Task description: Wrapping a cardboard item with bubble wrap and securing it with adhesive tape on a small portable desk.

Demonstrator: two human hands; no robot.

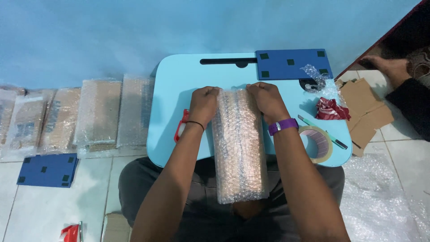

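Observation:
A long parcel wrapped in bubble wrap (239, 148) lies lengthwise on the light blue lap table (179, 80), its near end over my lap. My left hand (204, 103) and my right hand (267, 99) both grip the parcel's far end, fingers curled over the wrap, one hand on each corner. A purple watch sits on my right wrist and a thin black band on my left.
A tape roll (318, 143), a green-handled knife (323, 133), a red crumpled cloth (331, 110), a dark blue board (293, 63) and red scissors (180, 125) lie on the table. Wrapped parcels (96, 114) line the floor left. Cardboard pieces (365, 112) and another person's hand (389, 67) are right.

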